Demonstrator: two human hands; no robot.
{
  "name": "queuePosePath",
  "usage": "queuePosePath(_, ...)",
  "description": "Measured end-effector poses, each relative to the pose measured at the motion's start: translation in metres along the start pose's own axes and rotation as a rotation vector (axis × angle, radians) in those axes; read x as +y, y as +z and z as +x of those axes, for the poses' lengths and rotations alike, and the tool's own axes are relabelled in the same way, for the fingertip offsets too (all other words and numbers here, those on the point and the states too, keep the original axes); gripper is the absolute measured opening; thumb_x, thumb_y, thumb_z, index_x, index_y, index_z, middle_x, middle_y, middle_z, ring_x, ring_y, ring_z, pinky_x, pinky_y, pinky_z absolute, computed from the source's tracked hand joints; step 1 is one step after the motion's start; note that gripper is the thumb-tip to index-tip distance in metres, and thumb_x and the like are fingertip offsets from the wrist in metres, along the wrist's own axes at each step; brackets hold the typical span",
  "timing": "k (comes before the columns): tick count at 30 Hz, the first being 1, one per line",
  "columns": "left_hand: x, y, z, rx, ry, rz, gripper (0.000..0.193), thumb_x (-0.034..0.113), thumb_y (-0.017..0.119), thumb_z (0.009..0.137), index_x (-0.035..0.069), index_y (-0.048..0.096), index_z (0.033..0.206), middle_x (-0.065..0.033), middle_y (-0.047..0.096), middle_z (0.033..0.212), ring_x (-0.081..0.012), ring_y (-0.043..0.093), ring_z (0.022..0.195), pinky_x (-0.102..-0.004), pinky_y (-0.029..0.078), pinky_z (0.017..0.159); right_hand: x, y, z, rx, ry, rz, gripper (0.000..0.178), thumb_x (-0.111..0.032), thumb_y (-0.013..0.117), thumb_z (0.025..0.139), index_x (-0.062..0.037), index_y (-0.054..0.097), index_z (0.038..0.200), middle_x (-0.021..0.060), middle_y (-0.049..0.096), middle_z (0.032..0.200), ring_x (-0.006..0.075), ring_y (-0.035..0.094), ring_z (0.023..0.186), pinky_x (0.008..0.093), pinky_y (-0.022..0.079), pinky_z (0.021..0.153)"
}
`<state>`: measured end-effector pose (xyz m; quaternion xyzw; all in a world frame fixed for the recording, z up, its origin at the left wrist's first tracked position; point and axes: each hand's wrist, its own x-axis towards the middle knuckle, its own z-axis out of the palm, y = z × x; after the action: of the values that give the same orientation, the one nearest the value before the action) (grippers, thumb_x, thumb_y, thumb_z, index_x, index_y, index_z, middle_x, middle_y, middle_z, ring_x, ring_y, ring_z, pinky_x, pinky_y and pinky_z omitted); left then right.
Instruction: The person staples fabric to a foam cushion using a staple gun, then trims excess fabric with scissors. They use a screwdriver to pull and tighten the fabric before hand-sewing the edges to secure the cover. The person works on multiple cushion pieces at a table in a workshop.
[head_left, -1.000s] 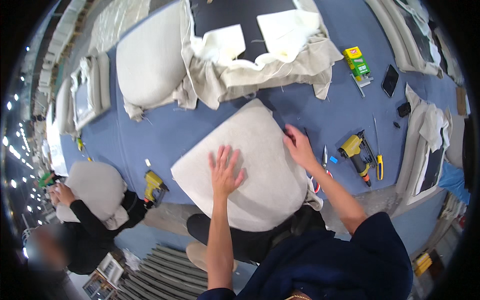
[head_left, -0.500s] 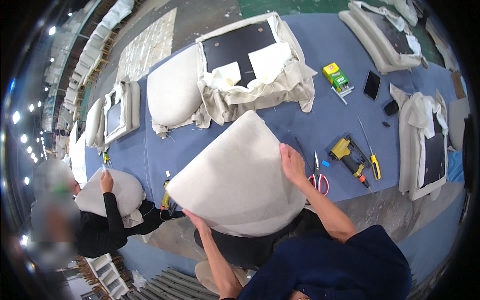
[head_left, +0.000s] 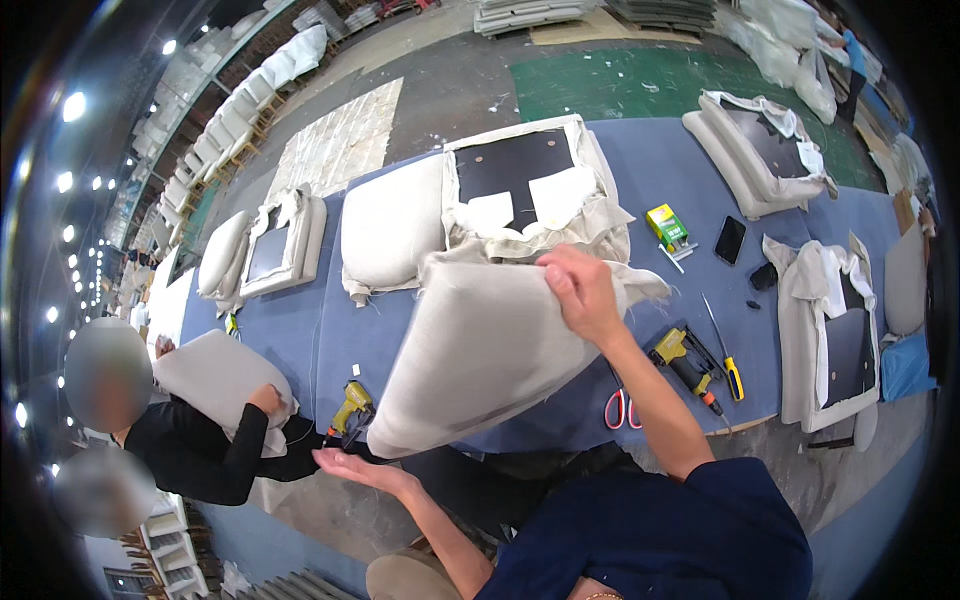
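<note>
A beige upholstered seat cushion [head_left: 490, 350] is tilted up on edge in front of me, above the near side of the blue-covered table [head_left: 345, 330]. My right hand [head_left: 582, 290] is closed on its upper edge, thumb on the near face. Fabric with frayed edges hangs out behind it at the right. My left hand [head_left: 365, 468] lies palm up with fingers stretched out, just below the cushion's lower left corner; I cannot tell if it touches. Red-handled scissors [head_left: 620, 408], partly hidden by my right forearm, lie beside a yellow-black staple gun [head_left: 685, 362] and a yellow-handled screwdriver [head_left: 735, 378].
Beyond the cushion lies a half-covered chair piece with a black panel [head_left: 500, 165]. A green-yellow box [head_left: 665, 228] and a phone [head_left: 730, 240] sit farther right. More upholstered pieces [head_left: 830, 330] line the right. Another staple gun [head_left: 352, 408] and a co-worker's cushion [head_left: 225, 375] are at left.
The cushion has swung from lying flatter to standing tilted. My right hand has shifted to its upper edge, and my left hand has moved left with its palm turned up. The view has tipped upward.
</note>
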<state>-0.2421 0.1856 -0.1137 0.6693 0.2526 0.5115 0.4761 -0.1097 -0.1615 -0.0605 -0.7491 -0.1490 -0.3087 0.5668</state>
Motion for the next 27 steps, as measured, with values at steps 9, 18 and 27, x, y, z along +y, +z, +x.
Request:
queuePosePath(9,0.17,0.139,0.071,-1.315,0.66,-0.138,0.044,0.01,0.085,0.068,0.002,0.066,0.107,-0.0175,0.067,0.121,-0.0289,0.062,0.115,-0.0393,0.046,0.1,0.019,0.048,0.015,-0.205,-0.267,-0.078,0.028,-0.025,0.06,0.093,-0.0015,0.071,0.103,0.0152,0.07,0.094,0.0367,0.066,0.084,0.0437,0.052,0.073)
queuePosePath(18,0.167,0.168,0.048,-1.23,0.503,-0.241,0.032,0.005,0.082,0.072,0.003,0.066,0.1,-0.0128,0.071,0.109,-0.025,0.066,0.109,-0.0373,0.047,0.1,0.213,-0.103,-0.143,-0.257,0.558,-0.741,0.027,-0.025,0.064,0.092,-0.0046,0.069,0.109,0.0167,0.068,0.105,0.0371,0.066,0.098,0.0466,0.054,0.084)
queuePosePath(27,0.158,0.202,0.053,-1.219,0.615,-0.317,0.032,-0.004,0.081,0.071,0.004,0.064,0.097,-0.0113,0.072,0.106,-0.0264,0.066,0.112,-0.0401,0.048,0.102,0.232,-0.047,-0.247,-0.745,0.522,-0.843,0.022,-0.02,0.074,0.077,-0.0051,0.065,0.091,0.0207,0.068,0.092,0.0406,0.068,0.091,0.0507,0.056,0.078)
